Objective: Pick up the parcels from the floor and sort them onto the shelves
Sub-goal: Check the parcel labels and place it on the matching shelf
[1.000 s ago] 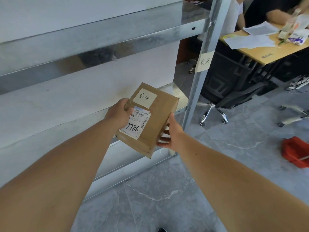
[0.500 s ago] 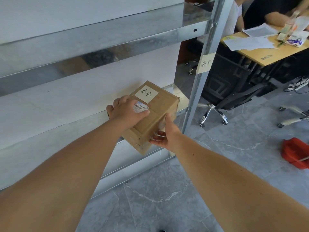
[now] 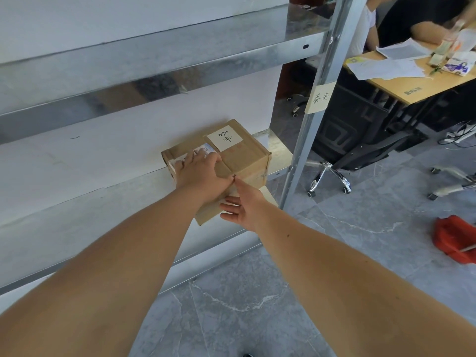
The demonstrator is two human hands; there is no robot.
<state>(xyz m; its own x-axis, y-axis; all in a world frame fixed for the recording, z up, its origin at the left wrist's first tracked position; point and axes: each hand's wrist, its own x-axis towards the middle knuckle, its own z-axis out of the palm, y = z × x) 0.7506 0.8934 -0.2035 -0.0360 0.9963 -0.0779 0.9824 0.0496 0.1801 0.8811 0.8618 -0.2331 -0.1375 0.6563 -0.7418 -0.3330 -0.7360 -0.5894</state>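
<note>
A brown cardboard parcel (image 3: 244, 161) lies flat on the lower metal shelf (image 3: 77, 210), close to the right upright post (image 3: 316, 140). Its near corner juts over the shelf's front edge. On top it carries a white handwritten label and a shipping sticker. My left hand (image 3: 201, 173) presses palm-down on its top and covers part of the sticker. My right hand (image 3: 244, 204) rests against the near side, thumb on the top edge, fingers spread. A paper tag (image 3: 320, 97) with the same writing is stuck on the post.
An upper metal shelf (image 3: 154, 60) runs above. To the right stand a black office chair (image 3: 360, 150) and a wooden desk (image 3: 425, 81) with papers, where people sit. A red bag (image 3: 456, 238) lies on the grey tile floor (image 3: 257, 292).
Both hands have carried the parcel forward and down from mid-air onto the lower shelf. My left hand has shifted from its left side to its top.
</note>
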